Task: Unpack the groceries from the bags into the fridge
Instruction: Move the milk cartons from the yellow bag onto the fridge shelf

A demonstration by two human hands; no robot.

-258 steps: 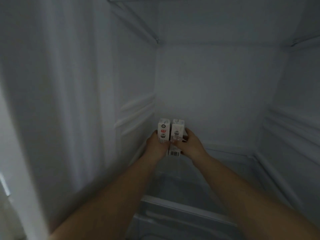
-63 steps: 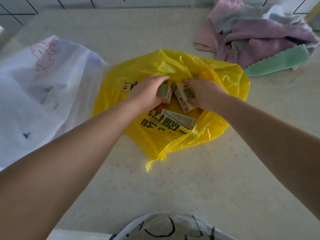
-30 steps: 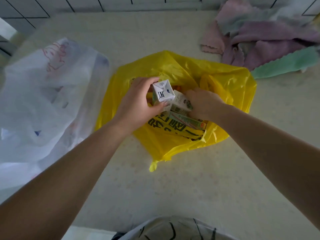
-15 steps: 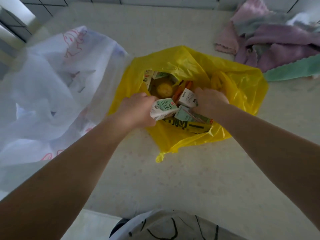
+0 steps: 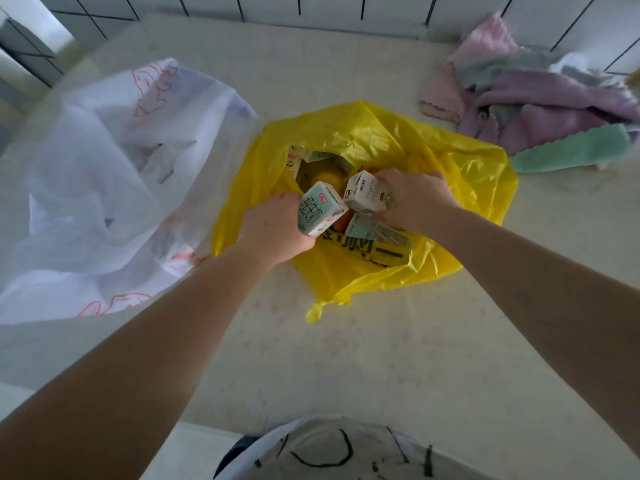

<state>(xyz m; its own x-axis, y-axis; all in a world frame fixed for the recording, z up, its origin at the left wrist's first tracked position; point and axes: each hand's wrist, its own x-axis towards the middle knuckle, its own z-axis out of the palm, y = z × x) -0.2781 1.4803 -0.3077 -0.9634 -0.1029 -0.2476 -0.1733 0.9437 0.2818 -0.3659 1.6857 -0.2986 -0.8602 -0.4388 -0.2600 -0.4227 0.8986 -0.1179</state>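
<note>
Two hands work at the mouth of a yellow bag point(image 5: 450, 188) lying open on the bench point(image 5: 381, 358) at frame centre. The left hand point(image 5: 273, 230) grips a mint carton point(image 5: 320, 213), fingers curled round its lower end; its long axis tilts from lower left toward upper right, top end pointing up at the camera. The right hand point(image 5: 415, 199) grips a white carton point(image 5: 367, 192) just right of it, fingers curled over its far side, long axis running roughly left to right. Another carton point(image 5: 374, 232) lies flat in the bag below them. A white bag point(image 5: 104, 174) sits left; cloths point(image 5: 540, 109) are heaped upper right.
</note>
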